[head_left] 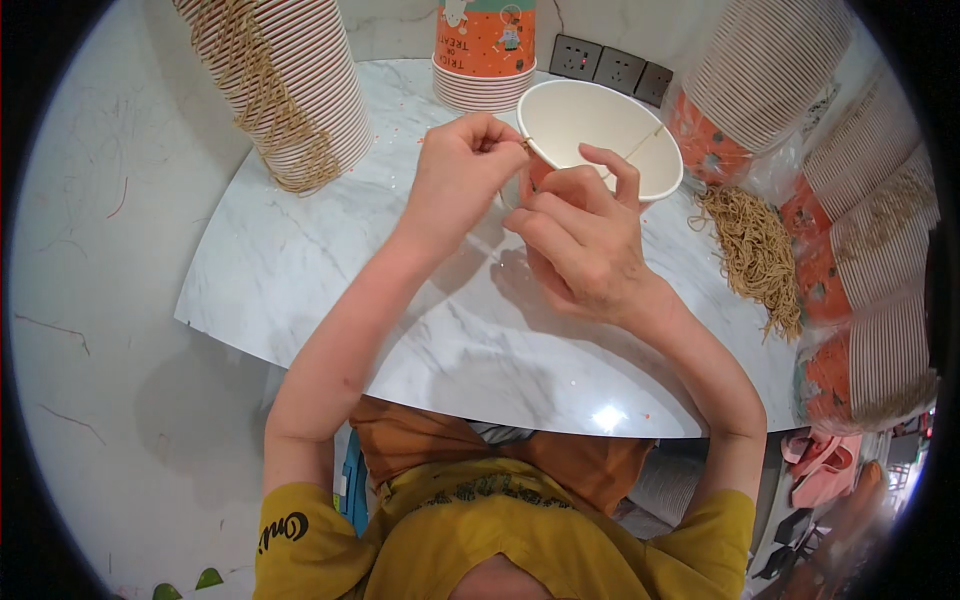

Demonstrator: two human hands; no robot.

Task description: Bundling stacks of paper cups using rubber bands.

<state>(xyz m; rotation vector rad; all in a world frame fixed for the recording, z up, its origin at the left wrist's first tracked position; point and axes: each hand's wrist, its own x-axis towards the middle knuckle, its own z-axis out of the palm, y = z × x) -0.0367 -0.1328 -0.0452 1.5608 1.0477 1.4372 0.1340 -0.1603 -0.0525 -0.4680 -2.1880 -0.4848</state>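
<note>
A white-lined paper bucket (590, 115) with an orange printed outside tilts on the far side of my hands, its mouth facing me. My left hand (460, 170) pinches a thin tan cord (527, 143) at the bucket's left rim. The same kind of cord also runs from the right rim across the mouth toward my right hand (590, 235). That hand is closed in front of the bucket, with its index finger bent upward. Whatever its thumb and fingertips grip is hidden; a pale thin loop shows beside them.
A tall bucket stack (300, 90) draped with cords stands far left. Behind is an upside-down orange bucket stack (485, 60), near black wall sockets (612, 70). A pile of tan cords (750, 255) lies right, beside plastic-wrapped bucket stacks (880, 250). The marble-patterned table (330, 290) curves toward me.
</note>
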